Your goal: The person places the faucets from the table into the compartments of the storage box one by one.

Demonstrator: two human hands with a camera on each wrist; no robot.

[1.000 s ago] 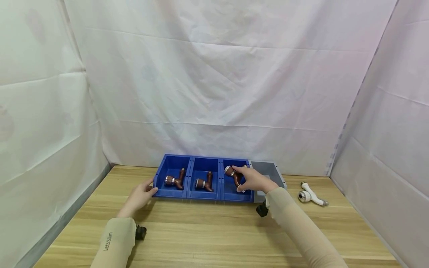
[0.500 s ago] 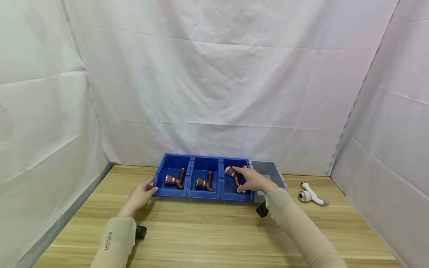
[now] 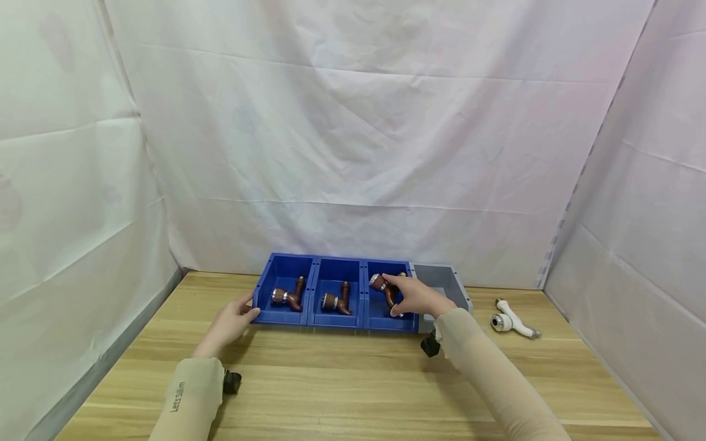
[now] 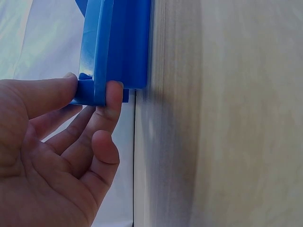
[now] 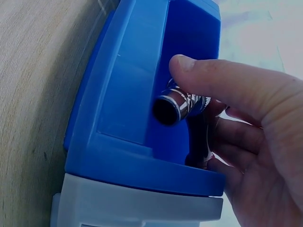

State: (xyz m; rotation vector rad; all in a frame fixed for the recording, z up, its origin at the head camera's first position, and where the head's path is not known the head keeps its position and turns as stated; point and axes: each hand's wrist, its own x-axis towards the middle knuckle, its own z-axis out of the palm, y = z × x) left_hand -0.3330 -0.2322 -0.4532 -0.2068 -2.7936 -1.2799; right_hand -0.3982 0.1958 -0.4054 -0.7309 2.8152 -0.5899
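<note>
Three blue bins and a grey bin [image 3: 438,277] stand joined in a row. My left hand [image 3: 227,326] pinches the lower left corner of the leftmost blue bin [image 3: 284,318]; in the left wrist view, thumb and fingers lie on either side of its rim [image 4: 100,56]. Over the third blue bin [image 3: 380,323], my right hand [image 3: 421,297] grips a brown faucet [image 3: 377,282] with a ribbed knob and silver trim. The right wrist view shows the thumb on its metal spout end [image 5: 171,108], inside the bin; the other fingers are partly hidden behind it.
One brown faucet [image 3: 295,297] lies in the leftmost bin and another brown faucet [image 3: 337,301] in the second. A white faucet [image 3: 514,320] lies on the wooden table [image 3: 331,386] right of the grey bin. White cloth [image 3: 353,153] hangs behind and at both sides.
</note>
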